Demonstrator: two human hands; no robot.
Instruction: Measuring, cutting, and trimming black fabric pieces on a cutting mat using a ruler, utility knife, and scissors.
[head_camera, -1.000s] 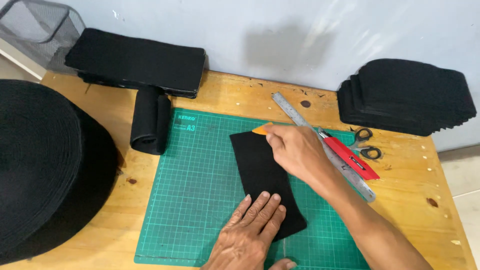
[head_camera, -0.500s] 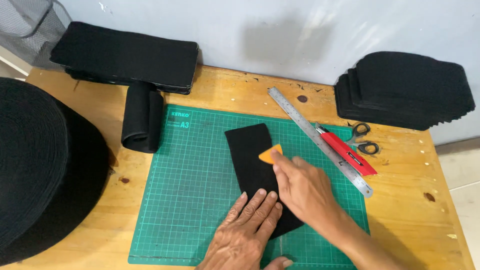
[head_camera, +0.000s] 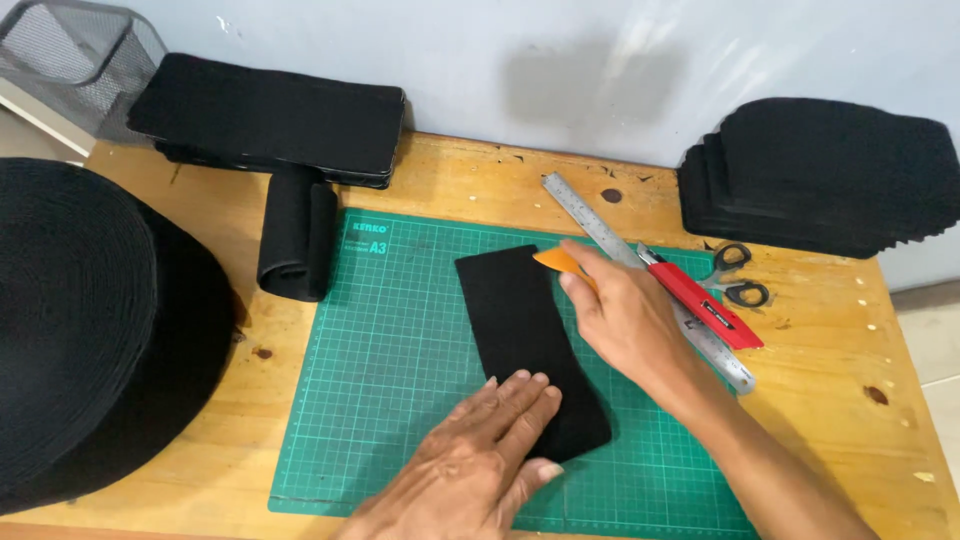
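A black rectangular fabric strip (head_camera: 522, 330) lies on a green cutting mat (head_camera: 400, 370). My left hand (head_camera: 480, 455) presses flat on the strip's near end. My right hand (head_camera: 625, 315) holds a small orange scraper-like piece (head_camera: 556, 262) at the strip's far right corner. A steel ruler (head_camera: 600, 232) runs diagonally just behind my right hand, with a red utility knife (head_camera: 700, 300) lying on it.
Black-handled scissors (head_camera: 740, 280) lie at the right. Stacks of black fabric pieces sit at the back left (head_camera: 270, 120) and back right (head_camera: 830, 175). A small black roll (head_camera: 297, 245) and a large black roll (head_camera: 80, 320) are on the left. A mesh basket (head_camera: 75, 55) stands in the far corner.
My right hand with the orange piece slid toward me along the strip, then returned to the far corner. My left hand stayed pressed on the near end.
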